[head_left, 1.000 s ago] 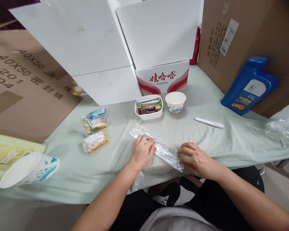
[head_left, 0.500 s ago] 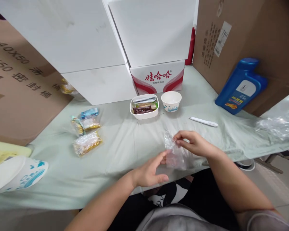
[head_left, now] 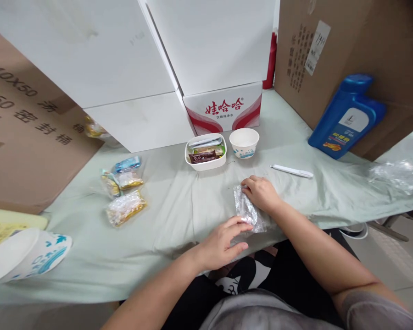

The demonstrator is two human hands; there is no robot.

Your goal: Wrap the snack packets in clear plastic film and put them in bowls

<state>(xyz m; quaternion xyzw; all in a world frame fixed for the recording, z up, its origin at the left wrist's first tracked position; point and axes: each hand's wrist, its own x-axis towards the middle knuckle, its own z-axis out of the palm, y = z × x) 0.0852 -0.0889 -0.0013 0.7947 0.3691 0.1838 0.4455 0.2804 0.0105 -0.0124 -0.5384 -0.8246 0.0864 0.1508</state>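
A clear, crinkled plastic bag (head_left: 245,207) lies flat near the front edge of the cloth-covered table. My right hand (head_left: 261,193) is at its far end, fingers curled down onto the film. At the near end my left hand (head_left: 223,240) rests with fingers stretched and thumb apart, the fingertips touching the plastic. Beyond the bag stands a white paper bowl (head_left: 244,151) with blue print. Beside that bowl is a white oval tub (head_left: 208,166) holding several wrapped snack packets, a dark brown one (head_left: 203,157) at the front.
Several packets (head_left: 126,207) in clear wrap lie left. A larger paper tub (head_left: 48,252) lies tilted at the near left. On the right are a slim white stick-like tool (head_left: 291,171), a blue bottle (head_left: 347,121) and crumpled plastic (head_left: 402,174). White cartons (head_left: 223,112) block the back.
My right hand has lowered from a raised pinch onto the bag's far end. The bag lies flatter now, and my left fingers reach a little further over it.
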